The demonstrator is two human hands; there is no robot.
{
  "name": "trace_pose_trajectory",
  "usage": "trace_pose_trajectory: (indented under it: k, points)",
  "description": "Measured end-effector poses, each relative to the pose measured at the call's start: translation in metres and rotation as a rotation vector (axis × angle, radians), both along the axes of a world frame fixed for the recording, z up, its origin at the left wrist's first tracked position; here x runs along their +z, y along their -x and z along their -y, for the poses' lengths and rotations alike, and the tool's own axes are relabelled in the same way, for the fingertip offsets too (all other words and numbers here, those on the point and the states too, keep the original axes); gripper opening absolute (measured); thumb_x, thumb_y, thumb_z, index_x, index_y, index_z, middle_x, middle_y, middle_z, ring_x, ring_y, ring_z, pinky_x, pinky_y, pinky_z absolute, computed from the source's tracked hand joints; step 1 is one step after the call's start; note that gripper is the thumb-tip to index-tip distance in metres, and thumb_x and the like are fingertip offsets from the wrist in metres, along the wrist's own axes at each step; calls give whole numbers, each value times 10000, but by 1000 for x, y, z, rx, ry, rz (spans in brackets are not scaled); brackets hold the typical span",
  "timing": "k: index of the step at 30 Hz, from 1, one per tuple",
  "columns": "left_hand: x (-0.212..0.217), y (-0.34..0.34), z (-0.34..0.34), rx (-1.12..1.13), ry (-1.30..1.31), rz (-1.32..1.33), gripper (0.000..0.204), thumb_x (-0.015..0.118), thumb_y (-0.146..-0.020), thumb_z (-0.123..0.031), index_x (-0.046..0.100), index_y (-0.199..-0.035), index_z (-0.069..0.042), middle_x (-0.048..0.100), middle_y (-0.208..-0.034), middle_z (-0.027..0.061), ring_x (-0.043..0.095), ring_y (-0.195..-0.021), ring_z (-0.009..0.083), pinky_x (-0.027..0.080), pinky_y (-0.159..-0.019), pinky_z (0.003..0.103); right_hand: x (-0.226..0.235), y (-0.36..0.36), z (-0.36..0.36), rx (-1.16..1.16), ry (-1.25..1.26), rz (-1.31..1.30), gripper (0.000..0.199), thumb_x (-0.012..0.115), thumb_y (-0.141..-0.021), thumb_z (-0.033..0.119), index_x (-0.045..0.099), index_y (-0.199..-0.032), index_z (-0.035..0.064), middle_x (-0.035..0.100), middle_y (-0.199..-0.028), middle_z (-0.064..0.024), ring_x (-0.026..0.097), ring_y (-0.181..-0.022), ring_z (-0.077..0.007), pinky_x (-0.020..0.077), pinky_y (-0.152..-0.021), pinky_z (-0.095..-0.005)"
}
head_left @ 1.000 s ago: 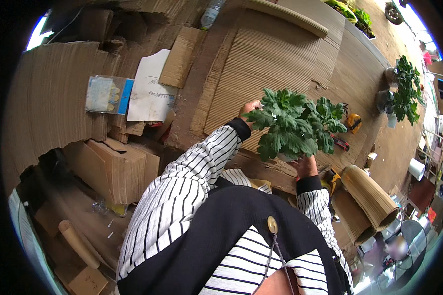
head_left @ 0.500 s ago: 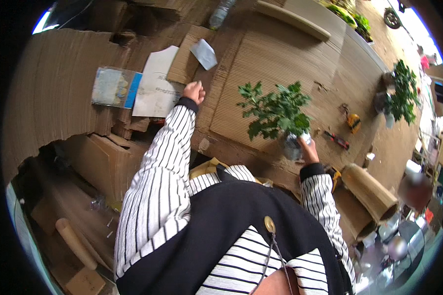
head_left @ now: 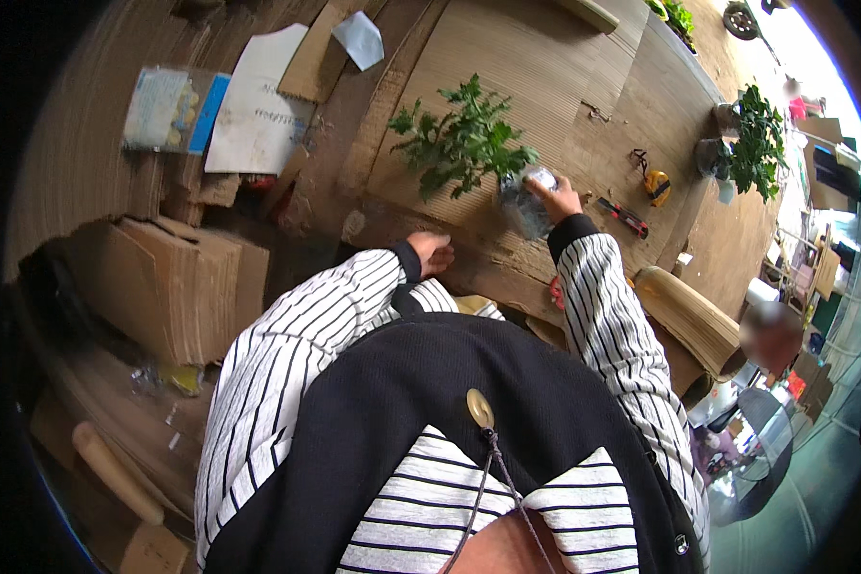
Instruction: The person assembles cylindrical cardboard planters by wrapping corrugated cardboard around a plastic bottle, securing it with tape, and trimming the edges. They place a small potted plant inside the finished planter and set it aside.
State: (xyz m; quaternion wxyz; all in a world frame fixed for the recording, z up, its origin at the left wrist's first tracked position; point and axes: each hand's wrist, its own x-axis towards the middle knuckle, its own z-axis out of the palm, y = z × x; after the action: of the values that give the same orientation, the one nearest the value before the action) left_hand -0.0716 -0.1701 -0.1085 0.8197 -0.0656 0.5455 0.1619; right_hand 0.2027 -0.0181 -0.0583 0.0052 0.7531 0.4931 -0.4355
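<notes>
Cardboard bench (head_left: 545, 77), bagged plant (head_left: 464, 143), seemingly gripped

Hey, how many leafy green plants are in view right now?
3. One plant in the right hand on the cardboard, a second plant at the far right, a third plant by the top edge. Others may be hidden.

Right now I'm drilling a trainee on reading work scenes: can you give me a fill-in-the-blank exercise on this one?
1. The right hand grips the wrapped base of a leafy ____ plant.
2. The left hand rests on the ____ sheets, holding nothing.
3. The yellow tape measure lies to the plant's ____.

Missing words: green; cardboard; right
</notes>
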Motion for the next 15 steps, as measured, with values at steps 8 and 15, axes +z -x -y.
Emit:
trace_pose_trajectory:
  k: [8, 15]
  points:
    - [-1, -66, -13, 496, 41, -172, 231, 551, -950, -194, 508, -1104, -27, 560, -1055, 125, 586, -949, 268, 482, -819, 420, 42, 13, -13, 114, -75, 148, 888, 761, -601, 552, 555, -1316, 67, 599, -1215, -235, 614, -1098, -324, 488, -945, -378]
    - [-26, -96, -10, 929, 13, -107, 107, 553, -928, -151, 519, -897, -55, 537, -896, 100, 569, -830, 252, 508, -735, 403, 44, 1, -9, 228, 78, 306, 995, 701, -624, 654, 400, -1447, 182, 335, -1456, -234, 463, -1271, -399, 377, -1068, -445]
